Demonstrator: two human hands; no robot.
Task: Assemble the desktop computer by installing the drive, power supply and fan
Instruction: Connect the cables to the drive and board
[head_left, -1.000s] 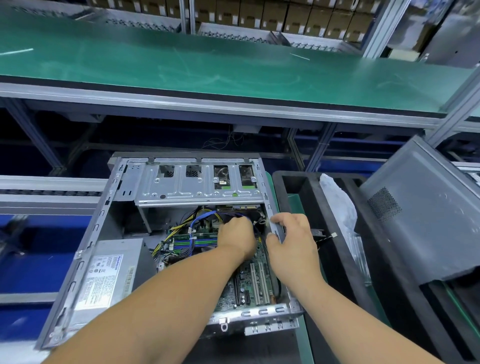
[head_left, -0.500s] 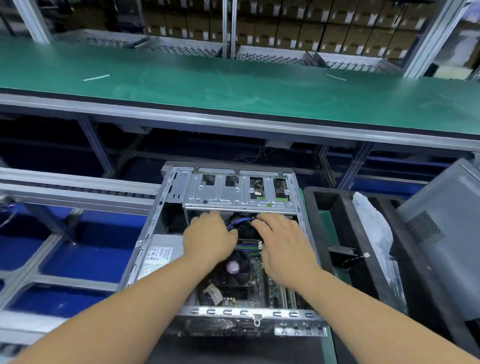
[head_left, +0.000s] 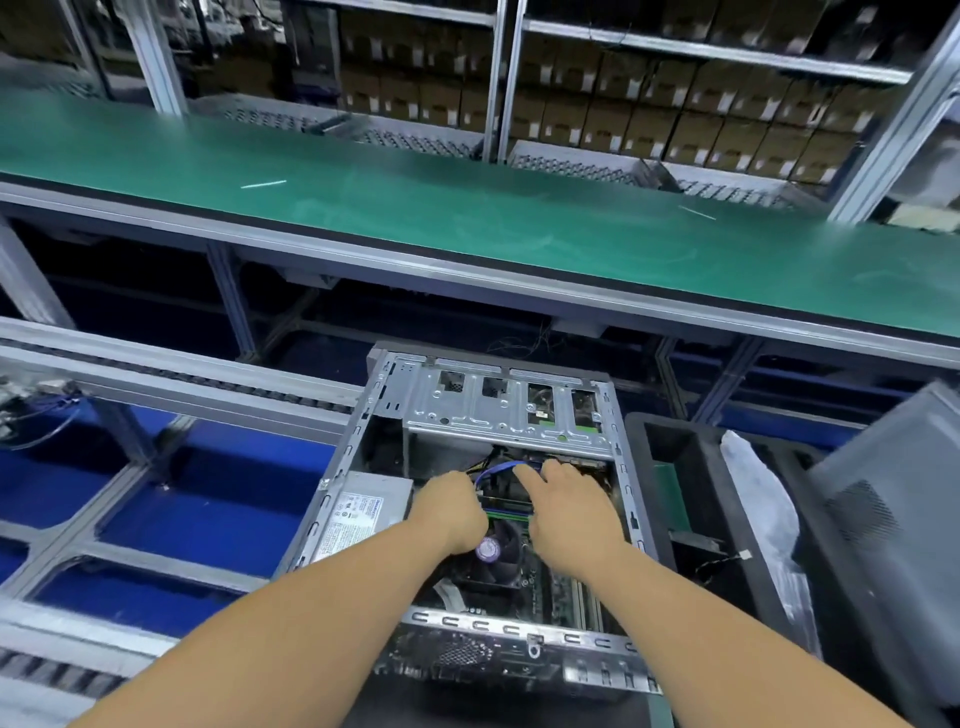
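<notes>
A long green conveyor belt (head_left: 519, 228) runs across the far side of the scene, with shelves of brown cartons (head_left: 649, 119) behind it. A grey side panel (head_left: 893, 530) leans at the right edge, beside a black foam tray (head_left: 691, 467) holding a white plastic bag (head_left: 753, 499). The open computer case (head_left: 332, 499) lies on its side at near centre. Its metal drive cage (head_left: 498, 410) spans the far end. The power supply (head_left: 358, 512) sits in the left part of the case, label facing up. The CPU fan (head_left: 501, 551) sits on the motherboard between the two wrists. The right hand (head_left: 569, 506) reaches under the drive cage, fingers extended and slightly spread, fingertips at a blue cable (head_left: 493, 468). The left hand (head_left: 452, 512) lies just left of it, fingers curled downward; whether they grip anything cannot be determined.
</notes>
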